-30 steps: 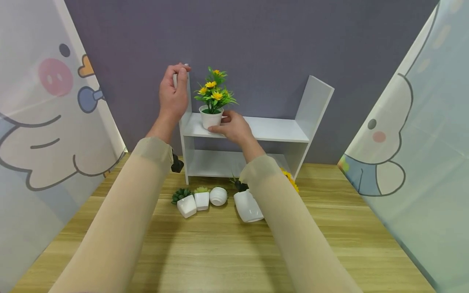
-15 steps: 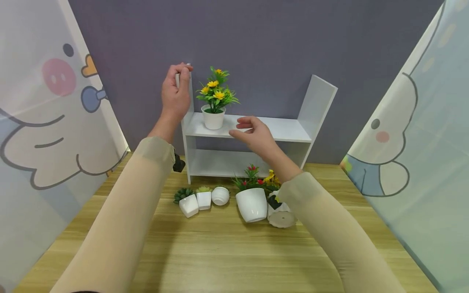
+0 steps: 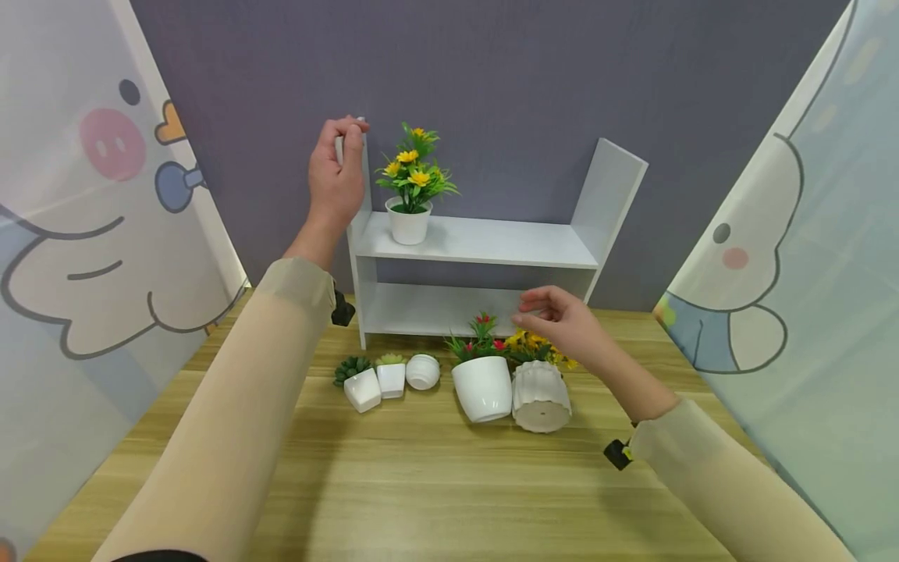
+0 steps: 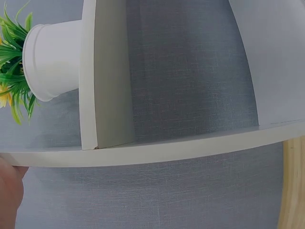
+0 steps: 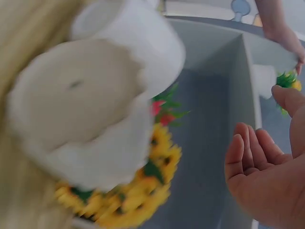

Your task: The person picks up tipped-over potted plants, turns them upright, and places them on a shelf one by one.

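My left hand (image 3: 337,168) grips the upper end of the left side panel of the white shelf (image 3: 485,240), thumb on the inner side. In the left wrist view only part of that hand shows at the panel edge. A white pot of yellow flowers (image 3: 410,226) stands upright on the upper board, near the left panel. My right hand (image 3: 565,324) holds nothing, its fingers loosely bent. It hovers just above and right of the ribbed white pot with sunflowers (image 3: 541,398), which lies on its side on the table.
Left of the ribbed pot lies a smooth white pot with red flowers (image 3: 483,390). Further left lie a round white pot (image 3: 423,372) and two small square pots, one a succulent pot (image 3: 362,390). A grey wall (image 3: 492,94) stands behind the shelf.
My right hand has let go of the yellow-flower pot on the upper board and moved right and down toward the lying pots. My left hand keeps its hold on the panel.
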`<state>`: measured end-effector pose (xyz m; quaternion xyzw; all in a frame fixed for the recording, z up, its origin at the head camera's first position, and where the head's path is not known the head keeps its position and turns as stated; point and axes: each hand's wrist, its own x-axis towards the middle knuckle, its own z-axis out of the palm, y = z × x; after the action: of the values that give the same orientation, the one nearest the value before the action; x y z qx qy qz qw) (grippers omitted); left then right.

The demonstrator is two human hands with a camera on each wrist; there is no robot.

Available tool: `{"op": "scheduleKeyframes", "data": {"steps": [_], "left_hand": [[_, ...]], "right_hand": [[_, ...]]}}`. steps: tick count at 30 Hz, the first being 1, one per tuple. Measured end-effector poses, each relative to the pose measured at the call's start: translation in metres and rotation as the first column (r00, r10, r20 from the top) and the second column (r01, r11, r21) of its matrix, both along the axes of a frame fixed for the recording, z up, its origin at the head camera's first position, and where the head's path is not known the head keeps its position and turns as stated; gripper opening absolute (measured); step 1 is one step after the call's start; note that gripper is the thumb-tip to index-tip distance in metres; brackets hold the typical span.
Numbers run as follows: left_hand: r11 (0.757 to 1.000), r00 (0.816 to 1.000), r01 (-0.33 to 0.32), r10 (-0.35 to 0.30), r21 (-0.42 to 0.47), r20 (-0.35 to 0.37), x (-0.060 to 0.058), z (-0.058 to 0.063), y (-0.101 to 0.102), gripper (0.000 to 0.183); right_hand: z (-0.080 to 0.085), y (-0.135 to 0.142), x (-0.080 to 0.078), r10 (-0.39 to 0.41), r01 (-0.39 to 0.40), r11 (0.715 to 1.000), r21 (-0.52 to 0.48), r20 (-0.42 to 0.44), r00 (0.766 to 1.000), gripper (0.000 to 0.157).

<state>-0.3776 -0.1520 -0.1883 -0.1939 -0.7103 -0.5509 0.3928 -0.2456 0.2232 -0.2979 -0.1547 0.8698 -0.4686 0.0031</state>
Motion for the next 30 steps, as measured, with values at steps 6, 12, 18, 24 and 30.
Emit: {"op": "scheduleKeyframes", "data": {"steps": [6, 12, 18, 24, 30], "left_hand": [[1.0, 1.0, -0.013, 0.013, 0.008, 0.008, -0.003, 0.0, 0.0, 0.028], [1.0, 1.0, -0.005, 0.005, 0.031, 0.012, 0.001, 0.002, 0.004, 0.023], [0.999, 1.0, 0.002, -0.002, 0.034, 0.011, 0.008, 0.005, 0.007, 0.027], [0.999, 1.0, -0.002, 0.002, 0.033, 0.009, 0.003, 0.006, 0.005, 0.028], [1.0, 1.0, -0.008, 0.008, 0.015, 0.016, 0.012, 0.005, 0.007, 0.032]], "right_hand": [[-0.021, 0.032, 0.02, -0.01, 0.007, 0.998, 0.059, 0.04, 0.999, 0.055], [-0.041, 0.061, 0.037, -0.005, 0.003, 0.991, 0.135, 0.014, 1.0, 0.049], [-0.059, 0.083, 0.052, -0.026, 0.016, 0.985, 0.173, 0.061, 0.998, 0.05], [-0.082, 0.089, 0.059, 0.001, -0.006, 0.999, 0.035, 0.165, 0.986, 0.064], [-0.095, 0.084, 0.061, 0.064, -0.052, 0.997, -0.065, 0.2, 0.978, 0.068]]}}
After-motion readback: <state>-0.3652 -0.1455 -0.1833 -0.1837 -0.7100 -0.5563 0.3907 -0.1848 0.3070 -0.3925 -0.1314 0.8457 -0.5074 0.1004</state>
